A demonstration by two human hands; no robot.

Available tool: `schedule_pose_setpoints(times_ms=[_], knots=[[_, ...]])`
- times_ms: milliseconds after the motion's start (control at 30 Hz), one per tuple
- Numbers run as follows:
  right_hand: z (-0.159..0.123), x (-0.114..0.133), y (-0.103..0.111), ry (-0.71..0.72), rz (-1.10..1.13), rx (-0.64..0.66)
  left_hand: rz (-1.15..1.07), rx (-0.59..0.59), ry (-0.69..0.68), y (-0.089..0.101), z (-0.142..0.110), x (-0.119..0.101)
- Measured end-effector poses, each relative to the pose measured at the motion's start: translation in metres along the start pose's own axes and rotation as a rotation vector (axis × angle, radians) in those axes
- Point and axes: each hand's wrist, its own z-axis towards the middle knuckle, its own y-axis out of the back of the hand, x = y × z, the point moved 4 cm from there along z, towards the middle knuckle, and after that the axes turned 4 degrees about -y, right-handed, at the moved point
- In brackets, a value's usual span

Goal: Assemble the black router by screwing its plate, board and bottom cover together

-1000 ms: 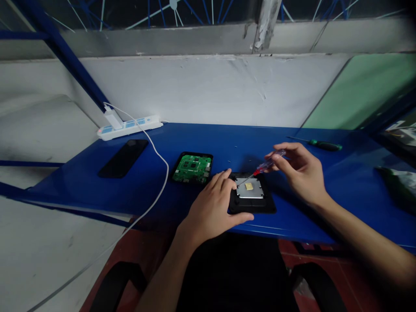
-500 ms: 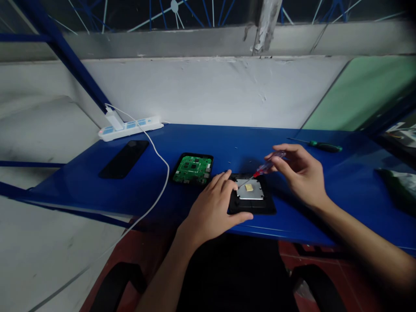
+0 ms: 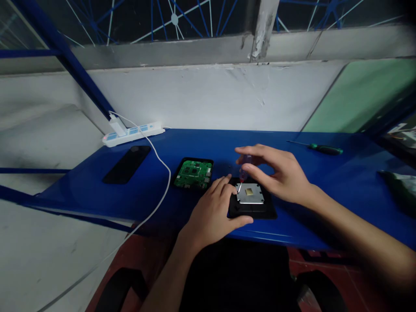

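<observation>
A black device shell [image 3: 252, 210] with a silver metal plate [image 3: 250, 193] and a small yellow pad lies near the front edge of the blue table [image 3: 292, 182]. My left hand [image 3: 211, 212] rests on the shell's left side, fingers curled over its edge. My right hand [image 3: 276, 173] pinches a small red-handled screwdriver [image 3: 243, 174], held almost upright with its tip at the plate's upper left corner.
A second black shell with a green circuit board [image 3: 193, 174] lies just left. A black phone [image 3: 127, 158], a white power strip [image 3: 131, 133] with a charger and white cable sit at the far left. A green-handled screwdriver [image 3: 320, 148] lies at the back right.
My right hand moved left and turned the red screwdriver from a slant to nearly upright over the plate's corner. The left hand stayed on the shell. The camera tilted slightly.
</observation>
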Motion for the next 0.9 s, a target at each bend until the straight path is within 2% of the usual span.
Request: schedule_pose_setpoints(times_ms=[167,467,700,900], knots=[[-0.005,-0.004,-0.007,-0.018,0.070,-0.135,0.008,0.000,-0.005,0.000,0.001,0.000],[-0.013,-0.004,-0.011,-0.013,0.063,-0.162,0.036,0.003,-0.024,-0.001,0.000,-0.001],[-0.017,-0.010,-0.011,0.039,0.005,-0.275,0.026,0.002,-0.020,-0.001,0.001,0.000],[-0.019,-0.005,-0.010,0.010,0.027,-0.246,0.011,0.001,-0.020,-0.002,0.000,0.000]])
